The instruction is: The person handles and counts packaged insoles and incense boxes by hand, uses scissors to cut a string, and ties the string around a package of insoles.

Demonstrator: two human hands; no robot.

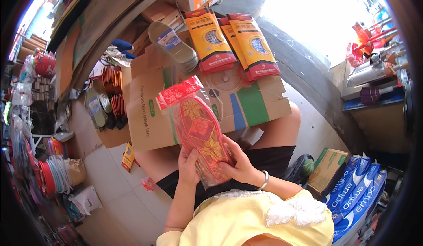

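Note:
Both hands hold a pink-red embroidered shoe insole (201, 127) in a clear plastic sleeve with a red header. My left hand (189, 166) grips its lower left edge, thumb on top. On the lower right edge is my right hand (240, 165), with a silver bangle at the wrist. Beyond the hands, a flattened cardboard box (150, 104) lies over my knees. Toward its far edge are a stack of grey-green insoles (172, 46) with a blue-white label and two piles of orange-red insole packets, one left (211, 41) and one right (253, 46).
To the left, an open carton (114, 135) holds more insoles and orange packets. A yellow packet (128, 156) lies on the tiled floor. Blue tissue packs (357, 193) and a small carton (327, 170) stand at the right. Merchandise shelves (23, 114) line the left side.

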